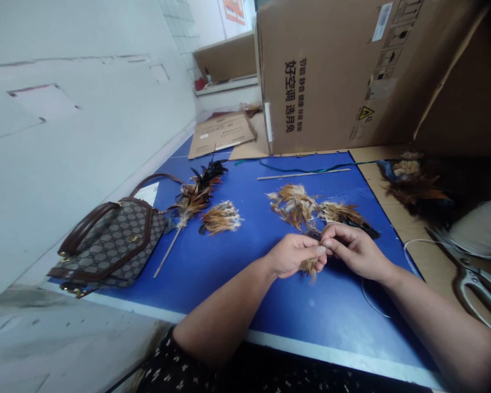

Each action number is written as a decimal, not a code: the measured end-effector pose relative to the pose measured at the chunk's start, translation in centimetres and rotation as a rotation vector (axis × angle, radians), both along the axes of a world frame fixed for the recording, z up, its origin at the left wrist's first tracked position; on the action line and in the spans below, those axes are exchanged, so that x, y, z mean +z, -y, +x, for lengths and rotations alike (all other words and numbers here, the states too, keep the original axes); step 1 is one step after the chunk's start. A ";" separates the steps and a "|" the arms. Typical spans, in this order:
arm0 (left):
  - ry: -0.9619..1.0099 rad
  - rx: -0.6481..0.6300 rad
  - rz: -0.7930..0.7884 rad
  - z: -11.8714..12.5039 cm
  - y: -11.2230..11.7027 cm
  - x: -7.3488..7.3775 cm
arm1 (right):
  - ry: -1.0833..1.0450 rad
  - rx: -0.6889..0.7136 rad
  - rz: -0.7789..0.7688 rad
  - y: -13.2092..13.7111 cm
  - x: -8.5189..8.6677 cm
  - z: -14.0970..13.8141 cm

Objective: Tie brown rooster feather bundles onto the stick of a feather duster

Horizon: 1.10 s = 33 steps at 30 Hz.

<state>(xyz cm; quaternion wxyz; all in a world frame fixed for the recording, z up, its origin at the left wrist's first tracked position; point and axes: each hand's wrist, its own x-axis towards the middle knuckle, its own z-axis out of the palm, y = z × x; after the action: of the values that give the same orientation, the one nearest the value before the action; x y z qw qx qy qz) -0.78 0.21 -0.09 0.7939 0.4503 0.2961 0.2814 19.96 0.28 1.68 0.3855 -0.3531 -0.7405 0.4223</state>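
My left hand (293,255) is closed round a small bunch of brown feathers (310,266), whose tips hang out under the fingers. My right hand (353,248) pinches at the same bunch, fingertips touching those of the left hand. Both hands rest on a blue table top (237,273). Just beyond them lies a loose pile of brown and black feathers (311,210). To the left lie a smaller tuft of feathers (221,217) and a feather duster on a thin stick (188,204).
A patterned brown handbag (108,243) sits at the table's left edge. A big cardboard box (352,71) stands at the back, with a thin stick (303,174) before it. More feathers (417,188), a thin wire (409,245) and metal scissors (480,286) lie at the right.
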 end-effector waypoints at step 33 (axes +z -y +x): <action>-0.123 0.143 0.232 -0.8 -0.6 0.4 | -0.082 -0.109 0.088 0.4 -0.7 -0.8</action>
<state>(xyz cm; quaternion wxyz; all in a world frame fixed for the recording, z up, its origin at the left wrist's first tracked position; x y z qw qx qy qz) -1.54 0.77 0.34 0.6949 0.5331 0.3413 0.3413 19.19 -0.17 1.02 0.4529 -0.3579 -0.7216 0.3821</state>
